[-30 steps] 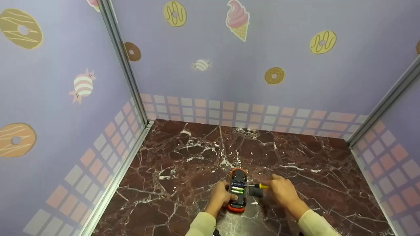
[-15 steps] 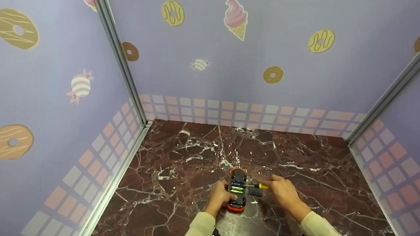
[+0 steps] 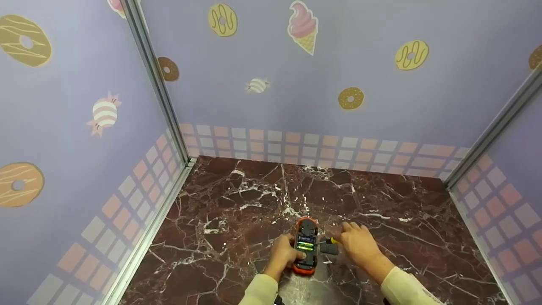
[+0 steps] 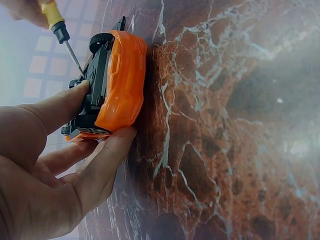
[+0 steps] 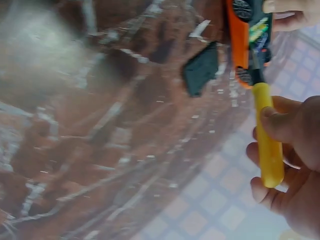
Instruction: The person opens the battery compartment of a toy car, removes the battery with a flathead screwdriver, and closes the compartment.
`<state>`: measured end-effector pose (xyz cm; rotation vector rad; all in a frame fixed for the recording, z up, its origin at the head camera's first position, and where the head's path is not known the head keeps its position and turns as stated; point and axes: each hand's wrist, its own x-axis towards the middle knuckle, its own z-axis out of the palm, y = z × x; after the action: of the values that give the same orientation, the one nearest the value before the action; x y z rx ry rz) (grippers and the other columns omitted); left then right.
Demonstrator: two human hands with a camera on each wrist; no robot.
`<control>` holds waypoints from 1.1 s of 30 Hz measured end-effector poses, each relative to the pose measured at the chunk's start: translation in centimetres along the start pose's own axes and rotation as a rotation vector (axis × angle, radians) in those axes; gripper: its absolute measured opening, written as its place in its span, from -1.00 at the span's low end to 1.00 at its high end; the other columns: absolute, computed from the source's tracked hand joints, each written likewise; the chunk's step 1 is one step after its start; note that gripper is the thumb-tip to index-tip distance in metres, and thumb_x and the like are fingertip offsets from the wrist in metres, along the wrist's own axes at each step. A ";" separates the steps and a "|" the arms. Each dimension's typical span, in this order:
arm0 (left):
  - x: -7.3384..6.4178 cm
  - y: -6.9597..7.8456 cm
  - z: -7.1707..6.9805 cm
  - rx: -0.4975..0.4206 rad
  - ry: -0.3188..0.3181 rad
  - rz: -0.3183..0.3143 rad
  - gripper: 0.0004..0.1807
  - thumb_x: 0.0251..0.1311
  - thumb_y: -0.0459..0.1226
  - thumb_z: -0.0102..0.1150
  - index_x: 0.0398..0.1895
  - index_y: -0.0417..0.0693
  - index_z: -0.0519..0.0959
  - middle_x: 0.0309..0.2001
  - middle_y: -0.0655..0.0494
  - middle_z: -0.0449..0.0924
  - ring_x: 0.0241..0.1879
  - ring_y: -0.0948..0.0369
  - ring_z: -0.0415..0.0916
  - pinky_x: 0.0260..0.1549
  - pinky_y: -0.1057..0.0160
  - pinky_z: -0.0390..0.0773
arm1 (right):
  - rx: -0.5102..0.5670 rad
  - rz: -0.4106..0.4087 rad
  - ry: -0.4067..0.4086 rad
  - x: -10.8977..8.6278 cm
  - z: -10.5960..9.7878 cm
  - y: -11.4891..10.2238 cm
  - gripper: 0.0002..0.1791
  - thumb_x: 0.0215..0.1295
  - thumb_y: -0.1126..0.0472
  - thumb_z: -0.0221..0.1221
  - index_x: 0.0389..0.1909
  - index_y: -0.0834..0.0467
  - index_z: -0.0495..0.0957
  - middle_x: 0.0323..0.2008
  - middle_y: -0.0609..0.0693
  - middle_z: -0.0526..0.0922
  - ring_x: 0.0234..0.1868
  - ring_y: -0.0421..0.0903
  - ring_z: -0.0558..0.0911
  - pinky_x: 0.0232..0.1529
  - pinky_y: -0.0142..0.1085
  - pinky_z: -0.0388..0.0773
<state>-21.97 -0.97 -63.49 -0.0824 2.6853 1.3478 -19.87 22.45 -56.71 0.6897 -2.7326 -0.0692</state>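
Note:
An orange toy car (image 3: 304, 271) lies wheels up on the marble surface, its black underside showing. My left hand (image 3: 283, 254) grips it from the left, thumb on the underside and fingers along the orange body. Batteries (image 3: 305, 246) sit in the uncovered compartment, one with a bright green wrap. In my right hand (image 3: 360, 245) I hold a screwdriver (image 5: 270, 145) by its yellow handle, between thumb and fingers. Its metal shaft (image 4: 73, 57) slants down to the compartment, where the tip overlaps the batteries in the right wrist view. A black battery cover (image 5: 201, 70) lies beside the car.
The dark red marble surface (image 3: 237, 262) has white veins and small pale flecks beyond the car. Purple walls (image 3: 271, 106) with printed sweets enclose it at the back and both sides. Metal posts (image 3: 165, 93) stand at the corners.
My right hand has shifted slightly left and the screwdriver's handle now stands steeper, with its tip a little nearer the green battery. The left hand and the car keep their place.

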 end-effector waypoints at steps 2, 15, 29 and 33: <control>0.0 0.0 -0.1 0.007 0.001 -0.003 -0.50 -0.35 -0.35 0.68 -0.19 -0.11 0.72 -0.34 0.06 0.73 -0.33 0.13 0.59 -0.21 0.08 0.59 | -0.017 -0.001 -0.018 0.7 -0.5 -0.6 -0.84 0.05 0.28 0.37 -0.64 0.11 0.62 -0.40 0.07 0.51 -0.29 0.11 0.55 -0.35 -0.01 0.45; -0.2 0.3 0.2 -0.002 0.011 0.006 -0.49 -0.32 -0.35 0.68 -0.16 -0.10 0.72 -0.30 0.05 0.75 -0.28 0.10 0.62 -0.14 0.02 0.60 | -0.217 -0.038 -0.075 3.1 -2.3 -3.6 -0.79 0.13 0.22 0.31 -0.66 0.07 0.59 -0.42 0.08 0.51 -0.26 0.10 0.54 -0.26 -0.03 0.48; -0.2 -0.2 0.1 -0.049 0.012 0.054 -0.52 -0.35 -0.40 0.67 -0.19 -0.18 0.75 -0.34 0.02 0.76 -0.37 0.16 0.58 -0.25 0.11 0.60 | -0.013 -0.011 -0.054 1.2 -1.1 -1.4 -0.88 0.04 0.38 0.35 -0.50 0.08 0.70 -0.37 0.10 0.53 -0.26 0.14 0.56 -0.40 -0.01 0.44; -0.1 -0.2 0.0 -0.041 0.015 0.036 -0.53 -0.34 -0.39 0.68 -0.22 -0.17 0.75 -0.37 0.02 0.74 -0.39 0.16 0.57 -0.31 0.14 0.60 | 0.066 0.006 -0.008 0.2 -0.1 0.0 -0.80 -0.08 0.35 0.39 -0.70 0.14 0.55 -0.44 0.06 0.47 -0.39 0.11 0.52 -0.41 0.03 0.49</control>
<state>-21.86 -1.06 -63.62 -0.0482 2.6847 1.4179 -20.01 22.34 -56.53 0.7009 -2.7554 0.0197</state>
